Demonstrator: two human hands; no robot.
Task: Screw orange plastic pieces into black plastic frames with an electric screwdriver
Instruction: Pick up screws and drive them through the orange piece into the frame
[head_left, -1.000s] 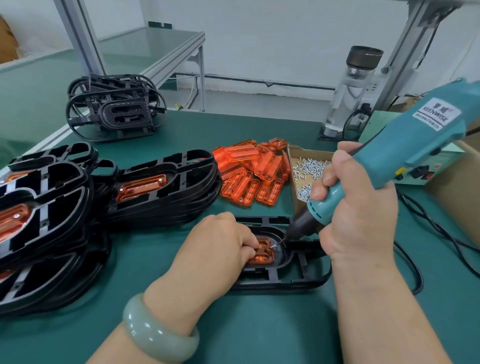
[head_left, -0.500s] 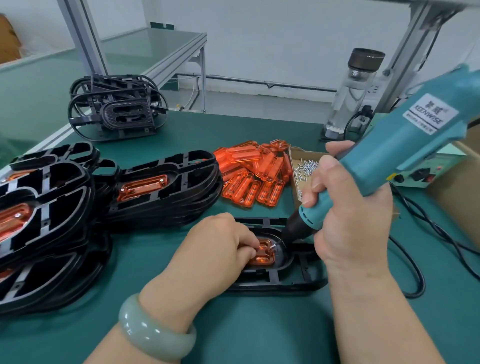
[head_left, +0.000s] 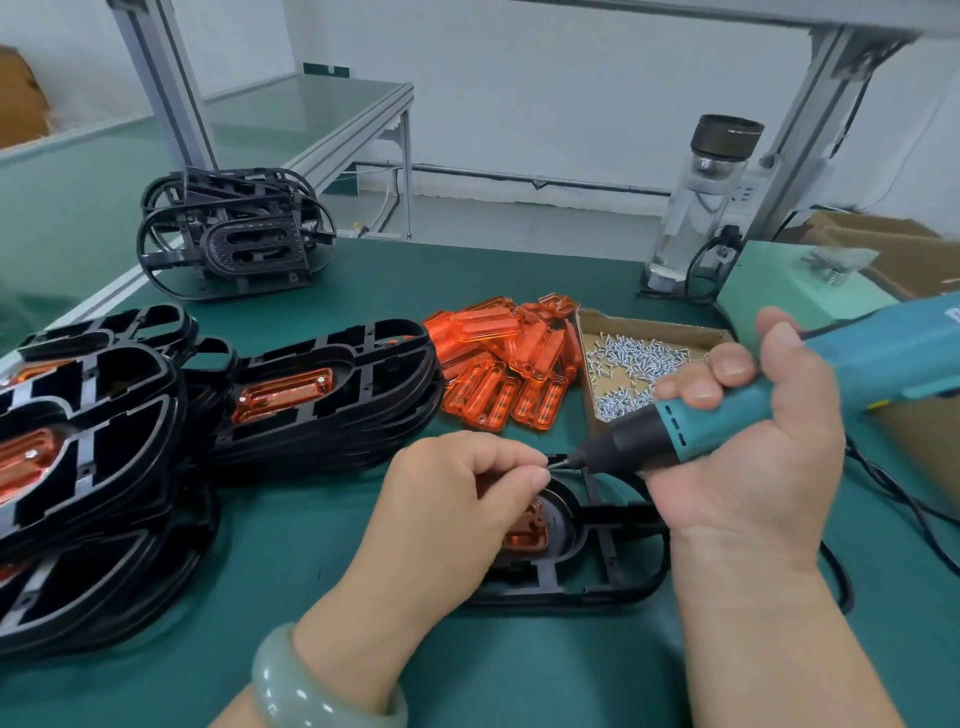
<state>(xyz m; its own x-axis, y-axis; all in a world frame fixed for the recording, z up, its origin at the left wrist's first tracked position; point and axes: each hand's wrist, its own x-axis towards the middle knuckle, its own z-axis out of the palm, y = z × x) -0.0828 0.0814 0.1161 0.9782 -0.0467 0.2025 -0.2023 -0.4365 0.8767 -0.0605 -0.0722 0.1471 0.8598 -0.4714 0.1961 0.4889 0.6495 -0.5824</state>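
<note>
Green bench mat (head_left: 311, 571) bears the black frame (head_left: 597, 593), flat, with an orange piece (head_left: 530, 538) seated inside. Over the frame, the left hand (head_left: 452, 509) pinches its fingertips together at the bit; what they hold cannot be told. The right hand (head_left: 748, 462) grips the electric screwdriver (head_left: 727, 415). Behind the frame lie loose orange pieces (head_left: 498, 364) and a screw box (head_left: 649, 326).

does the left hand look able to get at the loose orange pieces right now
Probably yes: the orange pieces lie just beyond the left hand on the mat with nothing between. Its fingertips are pinched at the screwdriver tip, so they'd need freeing first.
</note>
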